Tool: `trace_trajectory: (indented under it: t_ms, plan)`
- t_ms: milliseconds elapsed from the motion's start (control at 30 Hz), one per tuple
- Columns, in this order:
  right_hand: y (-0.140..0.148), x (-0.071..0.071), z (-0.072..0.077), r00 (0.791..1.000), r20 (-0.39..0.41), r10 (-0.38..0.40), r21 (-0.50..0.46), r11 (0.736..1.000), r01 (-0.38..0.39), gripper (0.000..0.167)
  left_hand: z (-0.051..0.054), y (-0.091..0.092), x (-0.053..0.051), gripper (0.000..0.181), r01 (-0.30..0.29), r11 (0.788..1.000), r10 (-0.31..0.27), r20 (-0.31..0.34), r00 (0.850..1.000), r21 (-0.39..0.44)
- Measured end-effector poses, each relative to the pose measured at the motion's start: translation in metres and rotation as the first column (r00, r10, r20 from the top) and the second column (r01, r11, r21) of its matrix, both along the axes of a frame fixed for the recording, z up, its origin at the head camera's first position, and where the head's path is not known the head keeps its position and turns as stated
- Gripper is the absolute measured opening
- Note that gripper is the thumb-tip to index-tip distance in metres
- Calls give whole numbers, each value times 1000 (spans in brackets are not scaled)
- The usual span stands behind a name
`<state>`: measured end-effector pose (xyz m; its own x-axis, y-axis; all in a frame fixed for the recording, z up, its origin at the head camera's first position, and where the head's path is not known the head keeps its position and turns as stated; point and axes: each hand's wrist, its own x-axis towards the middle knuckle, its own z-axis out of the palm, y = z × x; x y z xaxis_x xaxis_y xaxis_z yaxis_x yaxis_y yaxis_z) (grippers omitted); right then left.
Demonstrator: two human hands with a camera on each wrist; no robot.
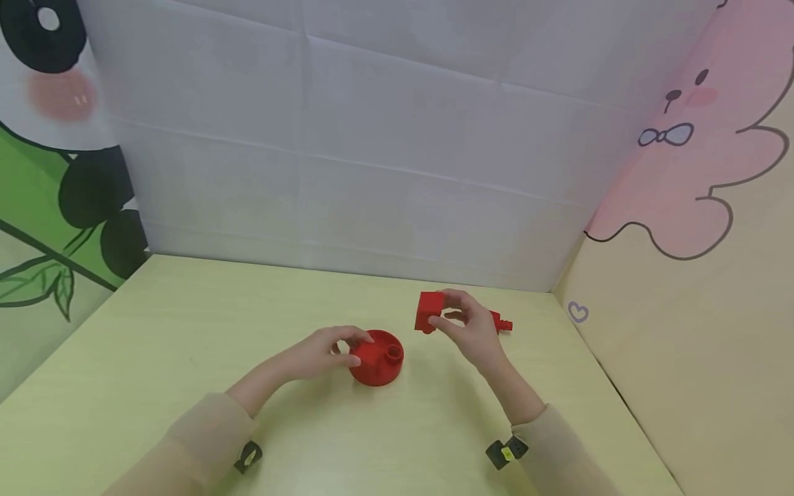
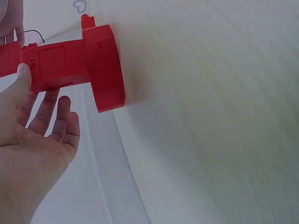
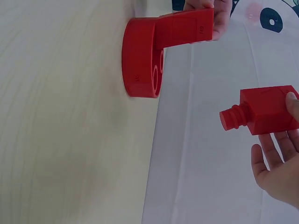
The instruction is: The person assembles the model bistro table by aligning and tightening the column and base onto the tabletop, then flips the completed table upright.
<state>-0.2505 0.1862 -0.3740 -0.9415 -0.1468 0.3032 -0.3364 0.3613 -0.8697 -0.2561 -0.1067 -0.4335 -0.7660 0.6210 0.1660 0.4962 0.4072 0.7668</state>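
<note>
A round red base (image 1: pixel 380 375) (image 2: pixel 106 70) (image 3: pixel 138 58) rests on the table. One rectangular red block (image 2: pixel 56 60) (image 3: pixel 184 29) stands upright on it, pinched near its top by the left hand's (image 1: pixel 325 353) (image 2: pixel 35 126) thumb and fingers. Beside that block, a round opening shows in the base. Up and to the right, the right hand (image 1: pixel 474 331) (image 3: pixel 280 168) grips a second red block (image 1: pixel 429 310) (image 3: pixel 268 109) in the air, its ridged round stub pointing down. This block is apart from the base.
Behind the right hand, another red piece with a ridged stub (image 1: pixel 505 325) (image 2: pixel 87 21) lies on the pale table (image 1: pixel 217 310), partly hidden. A white sheet (image 1: pixel 384 138) hangs at the back. Walls with cartoon animals flank both sides.
</note>
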Motion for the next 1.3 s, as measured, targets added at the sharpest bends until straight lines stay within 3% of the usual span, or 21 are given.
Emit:
trace_trajectory:
  t_ms: [167,400,700,933,1133,1300]
  plan:
    - [-11,2,-8,999,54,-5,3,1000,5,45,2,-6,-4,33,27,999,-26,16,1000,-28]
    - [-29,20,-6,998,62,26,20,999,-27,40,5,-12,-8,35,50,998,-49,31,998,-38]
    - [-28,-1,-51,997,58,57,14,998,-58,40,2,-19,-18,40,57,998,-54,80,995,-39]
    - [-27,-3,-58,994,96,60,54,996,-66,39,-1,-21,-24,40,75,997,-76,114,991,18]
    - [-26,-6,-63,991,118,60,60,996,-67,39,-4,-21,-27,42,67,997,-71,101,992,45]
    - [-29,6,-48,992,110,60,99,993,-71,38,-7,-21,-28,46,28,998,-34,92,995,57]
